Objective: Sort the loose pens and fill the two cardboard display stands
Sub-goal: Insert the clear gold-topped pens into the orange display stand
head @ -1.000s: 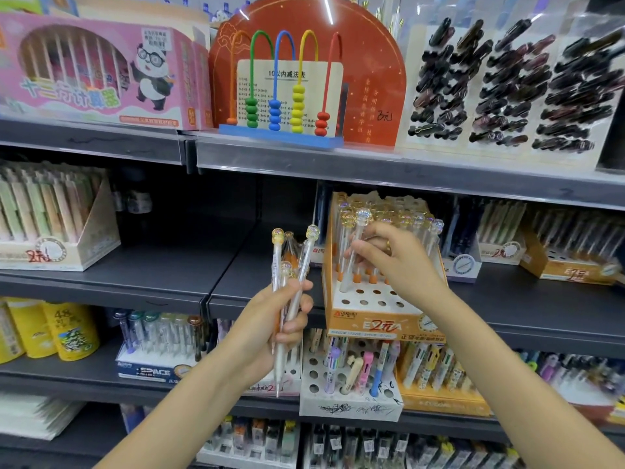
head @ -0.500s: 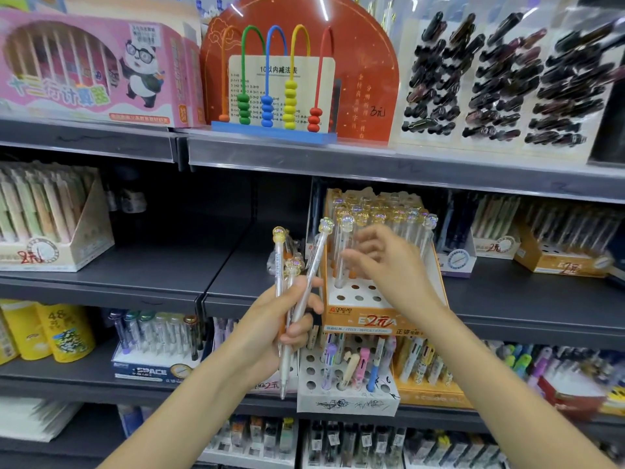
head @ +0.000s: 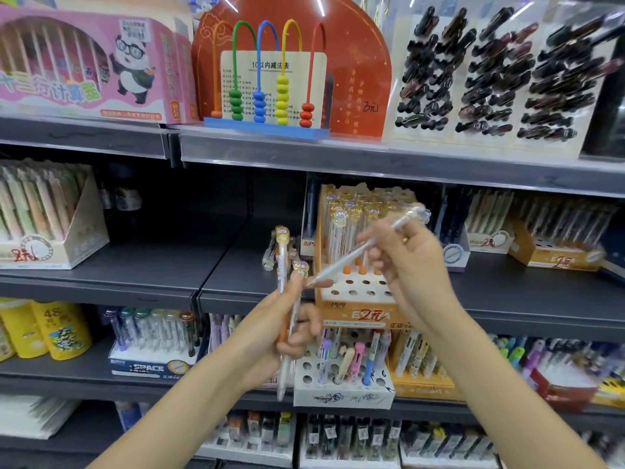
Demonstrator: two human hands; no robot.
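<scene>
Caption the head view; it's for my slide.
Right hand angles one clear pen over the orange stand; left hand grips spares.

Dark grey metal shelving (head: 162,265), several tiers, fills the view. Top shelf: pink panda box (head: 84,62) left, red arched board (head: 358,62) centre. Bright overhead light glare.

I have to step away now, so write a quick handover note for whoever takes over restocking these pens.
Left hand grips a small bunch of clear pens, tips down.
Right hand pinches one pen, tilted, in front of the orange display stand.
Done: the stand's back rows are full.
Left: front holes are open; seat this pen, then the bunch. The white stand below is only part full.
</scene>
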